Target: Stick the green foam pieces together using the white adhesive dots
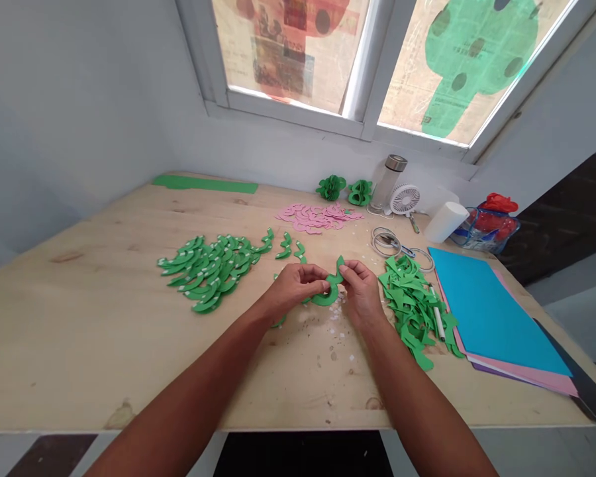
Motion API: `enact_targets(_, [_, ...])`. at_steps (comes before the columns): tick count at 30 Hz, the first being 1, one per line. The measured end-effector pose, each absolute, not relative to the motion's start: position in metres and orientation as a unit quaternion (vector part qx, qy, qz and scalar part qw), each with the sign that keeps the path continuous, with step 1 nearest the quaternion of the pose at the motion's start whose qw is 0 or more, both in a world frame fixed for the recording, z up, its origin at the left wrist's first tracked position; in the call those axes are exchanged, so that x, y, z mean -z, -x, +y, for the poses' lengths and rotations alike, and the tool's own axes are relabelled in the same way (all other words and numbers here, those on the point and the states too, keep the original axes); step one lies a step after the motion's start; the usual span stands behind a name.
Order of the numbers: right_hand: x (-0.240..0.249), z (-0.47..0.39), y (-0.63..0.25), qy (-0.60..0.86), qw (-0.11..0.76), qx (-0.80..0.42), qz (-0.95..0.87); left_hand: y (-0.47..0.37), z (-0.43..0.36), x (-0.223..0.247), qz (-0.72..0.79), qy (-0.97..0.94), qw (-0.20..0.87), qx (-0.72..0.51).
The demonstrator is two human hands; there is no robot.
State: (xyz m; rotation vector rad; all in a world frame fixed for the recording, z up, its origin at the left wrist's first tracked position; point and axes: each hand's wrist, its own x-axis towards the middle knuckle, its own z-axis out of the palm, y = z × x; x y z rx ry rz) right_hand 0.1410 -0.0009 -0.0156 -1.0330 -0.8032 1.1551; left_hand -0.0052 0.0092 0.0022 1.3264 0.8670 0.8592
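Observation:
A curved green foam piece [326, 296] is held between both hands above the wooden table [129, 371]. My left hand [298, 286] pinches it from the left, fingers closed. On the right, my right hand [361, 288] grips its upper end between thumb and fingers. A few small curved green pieces [285, 245] lie just beyond my left hand, and others are partly hidden beneath it. Farther left is a large cluster of green curved pieces [211, 268] with pale patches. Tiny white scraps [335, 318] are scattered between my hands.
Green offcuts [410, 301] with a white marker [438, 318] lie right of my right arm, beside blue sheets [496, 311]. Toward the wall are pink pieces [318, 217], green paper flowers [331, 187], a bottle [388, 182], a fan [404, 199], tape rings [385, 242] and a white roll [446, 222].

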Motion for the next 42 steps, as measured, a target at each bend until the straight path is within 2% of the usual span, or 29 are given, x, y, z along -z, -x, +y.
enact_targets(8, [0.016,-0.001,-0.141,0.453,0.642,-0.494,-0.372,0.005,0.011,-0.002,0.390,-0.589,0.604,-0.370])
enact_targets(19, [0.014,-0.004,-0.138,0.471,0.597,-0.478,-0.440,0.006,0.013,-0.001,0.400,-0.604,0.567,-0.392])
enact_targets(22, [0.014,-0.003,-0.139,0.472,0.609,-0.478,-0.421,0.012,0.019,0.000,0.411,-0.607,0.535,-0.421])
enact_targets(26, [0.016,0.000,-0.143,0.459,0.634,-0.508,-0.360,0.027,0.033,0.004,0.469,-0.600,0.436,-0.480])
enact_targets(28, [0.017,0.001,-0.144,0.449,0.640,-0.524,-0.339,0.035,0.039,0.005,0.496,-0.643,0.375,-0.447])
enact_targets(32, [0.019,0.002,-0.143,0.439,0.641,-0.540,-0.324,0.044,0.041,0.007,0.500,-0.777,0.251,-0.288])
enact_targets(37, [0.021,0.001,-0.141,0.439,0.646,-0.548,-0.300,0.041,0.033,0.006,0.437,-0.867,0.182,-0.156])
enact_targets(42, [0.025,0.002,-0.140,0.438,0.653,-0.540,-0.300,0.040,0.029,0.006,0.457,-0.872,0.155,-0.085])
